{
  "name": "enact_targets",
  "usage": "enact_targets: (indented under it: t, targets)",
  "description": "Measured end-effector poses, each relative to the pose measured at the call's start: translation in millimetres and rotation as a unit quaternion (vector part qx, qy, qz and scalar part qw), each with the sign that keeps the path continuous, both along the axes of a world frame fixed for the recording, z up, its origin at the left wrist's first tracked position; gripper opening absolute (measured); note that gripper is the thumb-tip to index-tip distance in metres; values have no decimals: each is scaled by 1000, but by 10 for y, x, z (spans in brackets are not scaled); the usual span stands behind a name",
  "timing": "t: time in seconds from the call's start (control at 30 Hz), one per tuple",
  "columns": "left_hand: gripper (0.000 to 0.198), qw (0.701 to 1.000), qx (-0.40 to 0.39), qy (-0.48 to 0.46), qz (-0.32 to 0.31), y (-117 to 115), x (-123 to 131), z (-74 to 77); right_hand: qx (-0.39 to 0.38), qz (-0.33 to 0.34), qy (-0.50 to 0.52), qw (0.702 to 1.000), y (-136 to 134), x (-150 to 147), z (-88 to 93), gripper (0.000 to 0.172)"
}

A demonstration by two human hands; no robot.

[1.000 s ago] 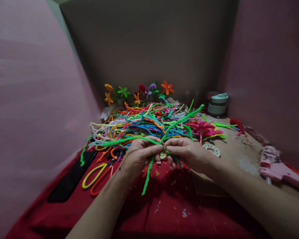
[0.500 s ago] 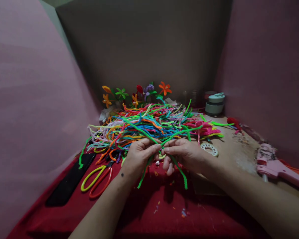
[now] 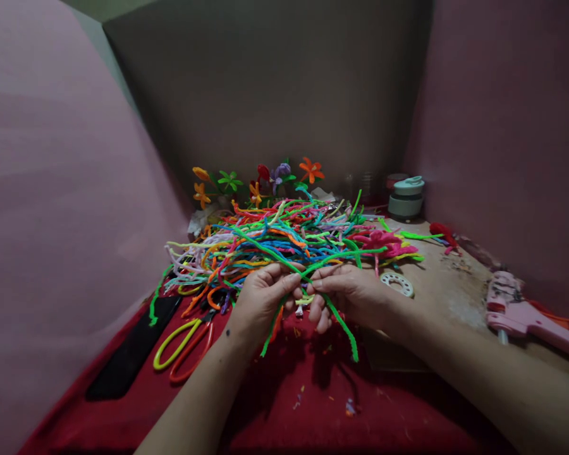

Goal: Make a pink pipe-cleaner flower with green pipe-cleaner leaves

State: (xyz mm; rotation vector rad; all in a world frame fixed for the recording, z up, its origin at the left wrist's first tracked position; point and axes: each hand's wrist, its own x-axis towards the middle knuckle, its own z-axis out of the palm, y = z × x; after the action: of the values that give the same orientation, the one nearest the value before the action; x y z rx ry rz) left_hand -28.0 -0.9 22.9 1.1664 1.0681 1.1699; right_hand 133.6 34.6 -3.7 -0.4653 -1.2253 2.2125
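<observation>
Two bright green pipe cleaners [image 3: 342, 325] cross each other in an X between my hands, their ends reaching up over the pile and down toward the cloth. Thumb and fingers of my left hand [image 3: 268, 294] pinch them just left of the crossing. My right hand [image 3: 344, 291] pinches them just right of it, its lower fingers curled beneath. Fingertips of both hands nearly meet, so the exact contact is partly hidden. Right behind lies a big heap of many-coloured pipe cleaners [image 3: 265, 243].
Scissors [image 3: 177, 347] with yellow and red handles and a black flat object [image 3: 130, 354] lie at left. On the right are a white ring with holes [image 3: 397, 285], a pink glue gun [image 3: 516, 316] and a lidded container [image 3: 406, 198]. Pipe-cleaner flowers [image 3: 312, 169] stand behind on the red-clothed table [image 3: 260, 417].
Both hands keep their pinch at the crossing, with only a slight shift. The lower right green end hangs marginally lower, and the whole view has drifted a little.
</observation>
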Motion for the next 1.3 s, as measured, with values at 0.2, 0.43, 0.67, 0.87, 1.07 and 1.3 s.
enact_targets:
  t: [0.2, 0.43, 0.67, 0.87, 1.07, 1.3]
  targets:
    - [20, 999, 18, 42, 14, -19, 29, 1, 14, 11, 14, 1000, -5, -2, -27, 15]
    - [18, 999, 0, 48, 17, -17, 21, 11, 46, -84, -67, 993, -56, -9, 76, 11]
    - [16, 1000, -22, 12, 13, -11, 20, -8, 20, -54, -64, 996, -48, 9, 42, 15]
    - [17, 999, -6, 40, 28, -26, 42, 10, -3, -25, -59, 998, -21, 11, 40, 19]
    - [15, 999, -4, 30, 16, -39, 53, 32, -29, -36, -40, 998, -9, 10, 39, 21]
    - [15, 1000, -8, 21, 14, -43, 42, 25, -24, -44, -13, 999, -23, 20, 43, 17]
